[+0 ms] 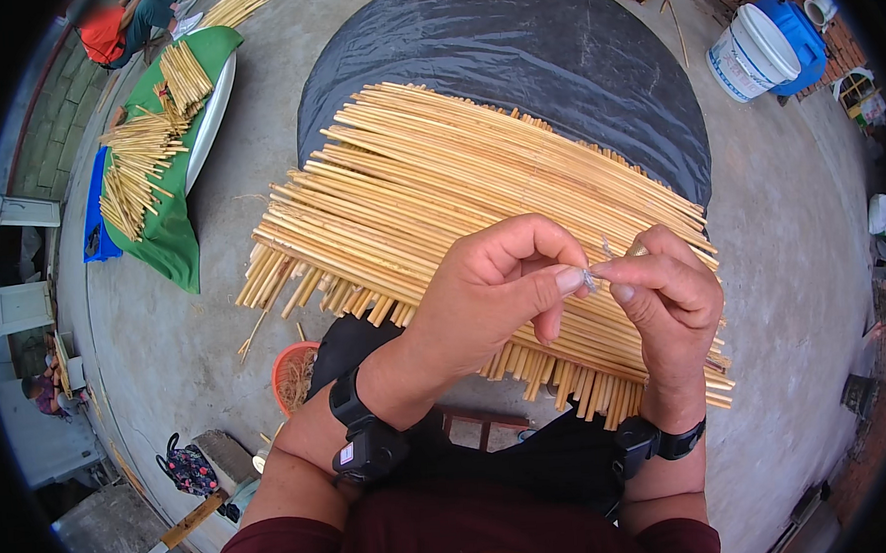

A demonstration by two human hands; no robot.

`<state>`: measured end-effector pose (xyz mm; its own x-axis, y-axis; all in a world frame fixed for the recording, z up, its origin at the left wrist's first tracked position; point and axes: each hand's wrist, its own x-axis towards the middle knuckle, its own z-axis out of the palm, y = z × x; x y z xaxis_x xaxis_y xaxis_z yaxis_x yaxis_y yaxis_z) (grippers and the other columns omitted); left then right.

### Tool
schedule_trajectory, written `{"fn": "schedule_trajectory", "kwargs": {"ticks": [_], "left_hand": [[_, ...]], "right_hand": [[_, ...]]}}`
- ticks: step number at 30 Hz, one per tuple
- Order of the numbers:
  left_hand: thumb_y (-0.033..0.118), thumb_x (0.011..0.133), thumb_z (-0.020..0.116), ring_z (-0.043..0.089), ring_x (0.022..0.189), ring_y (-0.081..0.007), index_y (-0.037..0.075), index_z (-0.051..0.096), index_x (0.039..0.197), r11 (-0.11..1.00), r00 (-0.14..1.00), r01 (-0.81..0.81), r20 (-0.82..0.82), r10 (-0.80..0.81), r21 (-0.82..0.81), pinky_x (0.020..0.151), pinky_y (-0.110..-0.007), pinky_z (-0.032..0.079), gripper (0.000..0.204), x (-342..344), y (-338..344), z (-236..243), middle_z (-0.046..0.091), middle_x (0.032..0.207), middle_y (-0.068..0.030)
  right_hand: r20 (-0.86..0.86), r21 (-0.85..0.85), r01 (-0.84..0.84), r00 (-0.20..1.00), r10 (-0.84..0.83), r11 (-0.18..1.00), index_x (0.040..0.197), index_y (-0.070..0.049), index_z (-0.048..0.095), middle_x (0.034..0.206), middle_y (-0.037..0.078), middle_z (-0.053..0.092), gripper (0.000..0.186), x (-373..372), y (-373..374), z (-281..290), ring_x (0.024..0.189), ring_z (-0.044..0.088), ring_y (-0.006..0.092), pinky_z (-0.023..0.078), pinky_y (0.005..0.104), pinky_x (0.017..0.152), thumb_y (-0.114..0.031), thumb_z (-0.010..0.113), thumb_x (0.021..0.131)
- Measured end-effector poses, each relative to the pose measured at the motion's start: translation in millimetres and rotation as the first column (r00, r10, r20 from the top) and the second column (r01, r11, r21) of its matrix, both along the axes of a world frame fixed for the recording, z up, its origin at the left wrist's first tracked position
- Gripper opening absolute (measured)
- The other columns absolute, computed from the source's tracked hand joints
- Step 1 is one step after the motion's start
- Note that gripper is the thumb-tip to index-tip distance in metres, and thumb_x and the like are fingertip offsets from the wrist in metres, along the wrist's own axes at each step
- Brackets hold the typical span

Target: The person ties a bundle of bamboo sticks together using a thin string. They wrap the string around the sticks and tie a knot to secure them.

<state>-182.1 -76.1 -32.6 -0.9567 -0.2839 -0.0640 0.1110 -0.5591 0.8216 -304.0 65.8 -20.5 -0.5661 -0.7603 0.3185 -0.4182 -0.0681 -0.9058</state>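
A small grey-white wisp, perhaps thread or film [591,281], is pinched between the thumb and forefinger of my left hand [509,288]. From the other side, my right hand [669,295] meets it at the fingertips, its fingers curled in. A gold-coloured band sits on one right finger. Both hands are above a broad layer of straight, straw-coloured stalks [409,193], laid side by side across my lap and a round table with a dark plastic cover [511,38]. How the wisp is attached is too small to tell.
An orange basket [280,380] with fibrous scraps stands left of my knee. Farther left, more stalks [141,157] lie on a green cloth [175,230]. A person in red [102,34] sits at the far left. A white bucket [752,55] stands at the far right.
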Motion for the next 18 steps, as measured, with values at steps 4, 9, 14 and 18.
{"fn": "schedule_trajectory", "kwargs": {"ticks": [4, 9, 14, 18], "left_hand": [[0.005, 0.092, 0.056, 0.054, 0.06, -0.0048, 0.001, 0.059, 0.096, 1.0, 1.0, -0.006, 0.002, 0.006, -0.013, 0.053, -0.017, 0.045, 0.006, -0.2, -0.1, 0.2, 0.061, 0.085, -0.0035], [0.002, 0.089, 0.059, 0.058, 0.061, -0.009, -0.002, 0.059, 0.096, 0.999, 1.0, -0.016, 0.018, 0.017, -0.038, 0.053, -0.019, 0.048, 0.008, 0.4, -2.2, 1.4, 0.062, 0.089, -0.0104], [0.001, 0.089, 0.059, 0.057, 0.062, -0.0088, -0.001, 0.059, 0.095, 0.992, 0.999, -0.022, 0.035, 0.027, -0.124, 0.054, -0.019, 0.048, 0.007, 0.3, -3.0, 3.3, 0.061, 0.089, -0.0097], [0.001, 0.089, 0.059, 0.057, 0.062, -0.0088, -0.001, 0.059, 0.094, 0.977, 0.998, -0.024, 0.055, 0.037, -0.211, 0.055, -0.019, 0.048, 0.006, 0.6, -3.6, 4.7, 0.061, 0.089, -0.0093]], "right_hand": [[0.016, -0.002, -0.004, 1.0, 0.004, 1.0, 0.091, -0.005, 0.073, 0.068, 0.0, 0.048, 0.015, 0.9, -0.9, 0.6, 0.061, 0.045, 0.0095, 0.034, 0.0232, 0.053, 0.0, 0.07, 0.077], [0.02, 0.006, -0.01, 1.0, 0.01, 1.0, 0.091, -0.004, 0.073, 0.068, 0.0, 0.049, 0.016, 0.9, -1.2, 2.5, 0.061, 0.045, 0.0099, 0.034, 0.0233, 0.053, 0.002, 0.069, 0.077], [0.059, -0.006, -0.016, 0.998, 0.016, 1.0, 0.09, -0.003, 0.072, 0.068, 0.001, 0.05, 0.016, 1.2, -2.0, 2.8, 0.061, 0.046, 0.0102, 0.035, 0.0231, 0.054, 0.004, 0.068, 0.076], [0.065, -0.007, -0.018, 0.998, 0.019, 1.0, 0.09, -0.003, 0.072, 0.069, 0.001, 0.051, 0.016, 1.3, -1.9, 2.3, 0.062, 0.047, 0.0103, 0.035, 0.0233, 0.054, 0.004, 0.068, 0.076]]}}
